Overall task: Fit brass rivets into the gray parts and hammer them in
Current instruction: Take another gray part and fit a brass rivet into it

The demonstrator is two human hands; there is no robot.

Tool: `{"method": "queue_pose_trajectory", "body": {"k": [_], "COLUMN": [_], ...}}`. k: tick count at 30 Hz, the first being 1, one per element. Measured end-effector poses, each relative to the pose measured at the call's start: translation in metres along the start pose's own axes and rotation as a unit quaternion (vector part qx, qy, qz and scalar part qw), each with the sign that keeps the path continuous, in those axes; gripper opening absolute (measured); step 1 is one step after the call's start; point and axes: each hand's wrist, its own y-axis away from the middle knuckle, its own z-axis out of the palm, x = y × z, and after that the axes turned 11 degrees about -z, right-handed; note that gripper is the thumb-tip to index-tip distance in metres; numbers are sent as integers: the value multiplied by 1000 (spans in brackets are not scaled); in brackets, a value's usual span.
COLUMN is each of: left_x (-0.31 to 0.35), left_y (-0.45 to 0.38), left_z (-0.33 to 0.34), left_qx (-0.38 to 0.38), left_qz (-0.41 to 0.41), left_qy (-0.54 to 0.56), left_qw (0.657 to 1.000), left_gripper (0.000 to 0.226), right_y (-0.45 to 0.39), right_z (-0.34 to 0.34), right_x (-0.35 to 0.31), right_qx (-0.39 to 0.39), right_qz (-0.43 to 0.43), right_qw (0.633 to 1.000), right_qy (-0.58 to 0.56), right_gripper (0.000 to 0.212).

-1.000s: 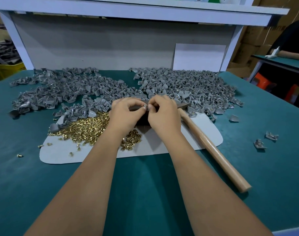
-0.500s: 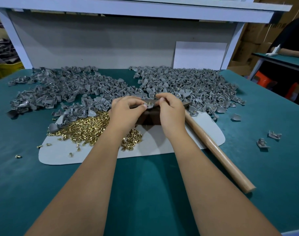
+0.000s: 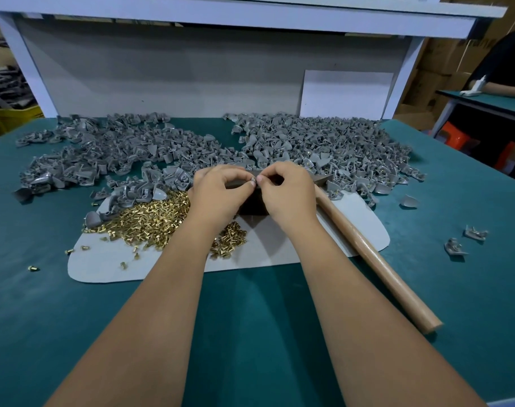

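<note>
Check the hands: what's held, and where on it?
Both hands, left hand and right hand, pinch one small gray part between their fingertips, left from its left side, right from its right. The hammer lies untouched.

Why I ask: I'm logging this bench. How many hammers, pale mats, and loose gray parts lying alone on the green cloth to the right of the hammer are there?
Hammer: 1
Pale mat: 1
Loose gray parts: 3
Total: 5
</note>
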Motion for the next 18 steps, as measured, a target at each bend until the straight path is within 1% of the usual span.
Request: {"method": "queue_pose_trajectory", "body": {"k": [2, 6, 8, 11, 13, 16, 18], "left_x": [0, -1, -1, -1, -1, -1, 0], "left_y": [0, -1, -1, -2, -1, 2, 4], "left_z": [0, 1, 2, 3, 2, 1, 1], "left_qx": [-1, 9, 16, 23, 21, 22, 27], "left_qz": [1, 5, 4, 3, 3, 3, 4], "left_qy": [0, -15, -19, -19, -21, -28, -42], "left_qw": [1000, 1000, 1000, 1000, 1000, 999, 999], "left_gripper": [6, 20, 25, 25, 26, 21, 20], "right_y": [-1, -1, 0, 1, 2, 6, 10], "right_z": [-1, -2, -3, -3, -1, 1, -1], "right_x": [-3, -7, -9, -9, -7, -4, -1], "right_qx": [-7, -14, -10, -11, -6, 2, 5], "right_qz": [11, 11, -18, -69, -81, -70, -59], "right_qw": [1000, 996, 993, 983, 980, 985, 994], "right_qy": [23, 83, 117, 168, 184, 156, 89], "right_gripper": [20, 18, 16, 12, 11, 13, 10]}}
